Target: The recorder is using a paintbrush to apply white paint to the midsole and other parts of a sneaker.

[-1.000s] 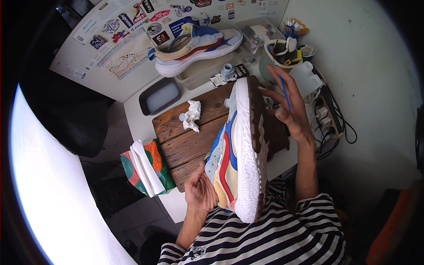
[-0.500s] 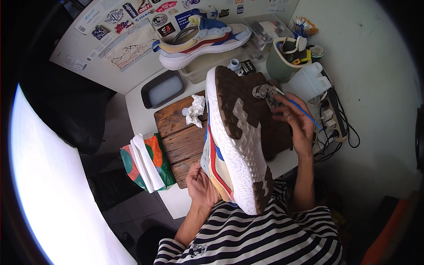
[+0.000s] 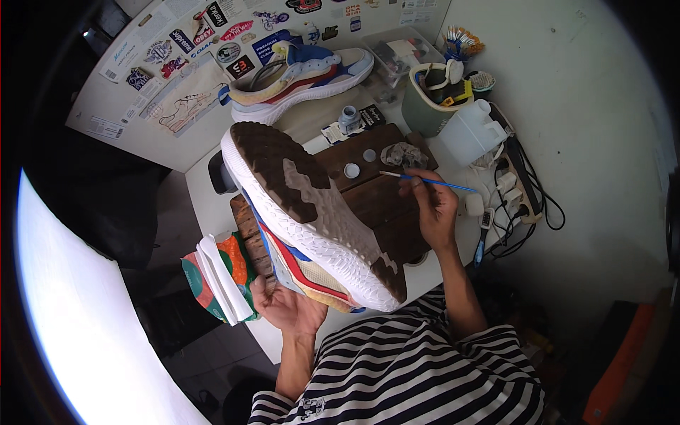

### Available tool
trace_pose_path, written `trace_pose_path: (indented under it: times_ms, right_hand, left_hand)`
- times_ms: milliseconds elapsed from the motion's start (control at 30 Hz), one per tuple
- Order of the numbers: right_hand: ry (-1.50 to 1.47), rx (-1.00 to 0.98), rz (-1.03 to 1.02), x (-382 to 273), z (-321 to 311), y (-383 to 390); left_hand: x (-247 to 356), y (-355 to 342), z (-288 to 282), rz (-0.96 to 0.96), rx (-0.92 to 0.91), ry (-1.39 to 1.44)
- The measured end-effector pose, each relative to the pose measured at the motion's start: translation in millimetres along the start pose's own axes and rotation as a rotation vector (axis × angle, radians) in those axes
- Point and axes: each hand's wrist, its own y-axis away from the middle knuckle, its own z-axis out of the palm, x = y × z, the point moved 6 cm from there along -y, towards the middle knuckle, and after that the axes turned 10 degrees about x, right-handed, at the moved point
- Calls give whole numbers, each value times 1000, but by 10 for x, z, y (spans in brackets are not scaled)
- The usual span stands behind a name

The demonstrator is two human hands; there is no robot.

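Head view: held shoe (image 3: 320,216), long axis diagonal, toe upper-left.

We have the shoe (image 3: 315,202) over the board (image 3: 393,212); our paintbrush (image 3: 448,184) right of the shoe; the tissue pack (image 3: 224,279) left of the board; the jar (image 3: 348,121) behind it.

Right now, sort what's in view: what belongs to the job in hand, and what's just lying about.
Seemingly part of the job:
- multicoloured sneaker, held by the left hand
- blue-handled paintbrush, held by the right hand
- wooden board, underneath
- small jar, probably

Apparently just lying about:
- translucent plastic jug
- power strip
- blue-handled scrub brush
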Motion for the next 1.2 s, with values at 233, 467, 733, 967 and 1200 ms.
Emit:
trace_pose_path:
  times_ms: [233, 467, 733, 967, 1200]
  right_hand:
    - [-49, -77, 58, 321, 171, -186]
    - [125, -199, -71, 420, 463, -364]
    - [310, -263, -284, 249, 566, -361]
    - [311, -231, -232, 296, 565, -372]
    - [76, -140, -103, 345, 515, -423]
  left_hand:
    - [444, 123, -46, 2, 236, -351]
    - [579, 143, 51, -72, 235, -395]
    - [663, 207, 96, 11, 167, -377]
    - [702, 211, 48, 13, 191, -426]
    - [695, 209, 9, -45, 191, -407]
